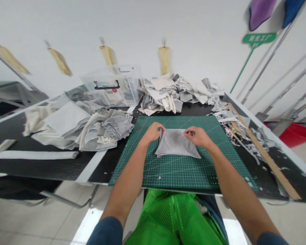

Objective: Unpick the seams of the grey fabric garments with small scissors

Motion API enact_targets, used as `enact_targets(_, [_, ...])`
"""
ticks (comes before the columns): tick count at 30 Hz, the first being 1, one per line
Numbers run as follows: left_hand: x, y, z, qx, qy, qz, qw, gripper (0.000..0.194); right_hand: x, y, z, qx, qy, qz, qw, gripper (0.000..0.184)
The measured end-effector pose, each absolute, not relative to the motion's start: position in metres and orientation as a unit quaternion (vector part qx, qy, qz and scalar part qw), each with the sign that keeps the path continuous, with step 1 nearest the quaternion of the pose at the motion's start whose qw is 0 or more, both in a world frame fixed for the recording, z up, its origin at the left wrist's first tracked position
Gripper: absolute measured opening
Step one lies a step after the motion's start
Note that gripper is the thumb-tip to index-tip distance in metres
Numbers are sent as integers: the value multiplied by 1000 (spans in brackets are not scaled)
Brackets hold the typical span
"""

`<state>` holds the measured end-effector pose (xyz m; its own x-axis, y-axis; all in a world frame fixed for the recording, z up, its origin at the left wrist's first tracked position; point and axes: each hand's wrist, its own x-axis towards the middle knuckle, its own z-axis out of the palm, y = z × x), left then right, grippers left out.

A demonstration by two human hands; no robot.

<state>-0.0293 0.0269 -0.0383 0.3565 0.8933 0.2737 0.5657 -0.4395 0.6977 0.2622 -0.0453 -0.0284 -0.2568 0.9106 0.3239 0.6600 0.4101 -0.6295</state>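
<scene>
Across the middle of the frame we have the black table (48, 166), and on it, in the centre, the green mat (178, 173). A big heap of cloth (66, 119) lies on the table just beyond the mat's left side. Our forearms come up from the lower left and lower right, slanting inward over the mat. Between them, in the mat's upper middle, lies the gray cloth (178, 143), its long axis running left to right and its lower edge wider than its upper one. Our left hand (153, 132) meets its upper left corner; our right hand (199, 135) reaches its upper edge, close to the right corner. Neither is nearer, as both touch the cloth. The hands are apart from each other, palms turned inward, each with thumb and fingertips pinched on the fabric.
</scene>
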Motion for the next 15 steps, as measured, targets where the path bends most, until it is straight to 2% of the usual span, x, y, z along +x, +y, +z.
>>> enact_targets(3, [-28, 24, -34, 813, 428, 263, 294, 37, 233, -62, -28, -399, -844, 260, 249, 21])
enact_targets(6, [-21, 18, -33, 803, 409, 240, 361, 36, 204, -69, -40, -328, -892, 245, 190, 43])
enact_targets(7, [-19, 16, -32, 794, 403, 243, 384, 35, 197, -70, -46, -323, -899, 233, 179, 42])
enact_targets(8, [-17, 14, -31, 784, 395, 245, 410, 32, 191, -69, -50, -326, -900, 225, 180, 32])
enact_targets(10, [-14, 8, -26, 763, 369, 248, 468, 24, 187, -66, -57, -346, -886, 230, 207, 8])
enact_targets(11, [-13, 4, -23, 754, 354, 251, 493, 18, 188, -64, -57, -361, -869, 246, 233, 3])
enact_targets(13, [-13, -4, -15, 740, 326, 262, 527, 19, 195, -62, -53, -390, -815, 309, 299, 11])
enact_targets(15, [-12, -11, -8, 731, 295, 277, 550, 38, 205, -61, -44, -411, -730, 406, 365, 17])
